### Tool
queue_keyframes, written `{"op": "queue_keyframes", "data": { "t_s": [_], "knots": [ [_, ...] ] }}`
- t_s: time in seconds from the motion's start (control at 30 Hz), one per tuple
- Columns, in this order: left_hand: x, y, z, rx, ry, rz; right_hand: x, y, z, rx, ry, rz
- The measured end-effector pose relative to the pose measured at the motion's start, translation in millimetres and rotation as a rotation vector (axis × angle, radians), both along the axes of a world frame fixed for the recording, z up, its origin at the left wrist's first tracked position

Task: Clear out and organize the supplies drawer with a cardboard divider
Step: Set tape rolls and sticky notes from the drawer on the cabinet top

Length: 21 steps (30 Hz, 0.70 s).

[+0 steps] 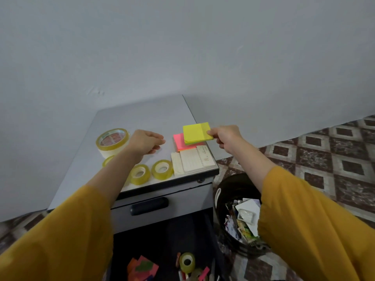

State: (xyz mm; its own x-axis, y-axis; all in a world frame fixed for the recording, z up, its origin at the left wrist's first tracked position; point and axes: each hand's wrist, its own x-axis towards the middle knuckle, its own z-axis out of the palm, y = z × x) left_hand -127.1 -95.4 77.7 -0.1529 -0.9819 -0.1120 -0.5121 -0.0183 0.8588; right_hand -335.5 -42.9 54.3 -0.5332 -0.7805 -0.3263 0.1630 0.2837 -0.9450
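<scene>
My right hand pinches a yellow sticky-note pad by its right edge, holding it just above a pink pad on the grey cabinet top. My left hand hovers over the cabinet top with loosely curled fingers, holding nothing. A large tape roll lies to its left. Small yellow tape rolls sit near the front edge, beside cream paper pads. Below, the open drawer holds a tape roll and coloured paper scraps.
A black waste bin full of paper rubbish stands on the patterned tile floor to the right of the cabinet. The closed upper drawer has a dark handle. A plain grey wall rises behind the cabinet.
</scene>
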Motion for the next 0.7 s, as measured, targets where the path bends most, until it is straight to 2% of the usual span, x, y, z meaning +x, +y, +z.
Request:
{"op": "queue_keyframes", "data": {
  "t_s": [0.27, 0.57, 0.7],
  "knots": [
    [24.3, 0.8, -1.6, -0.002, -0.006, 0.003, 18.2, -20.6, -6.2, 0.028, 0.119, -0.007],
    [28.8, 2.7, -5.5, -0.028, 0.003, -0.018, 20.1, -26.9, -12.0, 0.098, 0.39, -0.022],
    [28.2, 3.6, -4.0, -0.037, 0.017, -0.036, 18.2, -27.6, -9.8, 0.087, 0.42, 0.006]
  ]
}}
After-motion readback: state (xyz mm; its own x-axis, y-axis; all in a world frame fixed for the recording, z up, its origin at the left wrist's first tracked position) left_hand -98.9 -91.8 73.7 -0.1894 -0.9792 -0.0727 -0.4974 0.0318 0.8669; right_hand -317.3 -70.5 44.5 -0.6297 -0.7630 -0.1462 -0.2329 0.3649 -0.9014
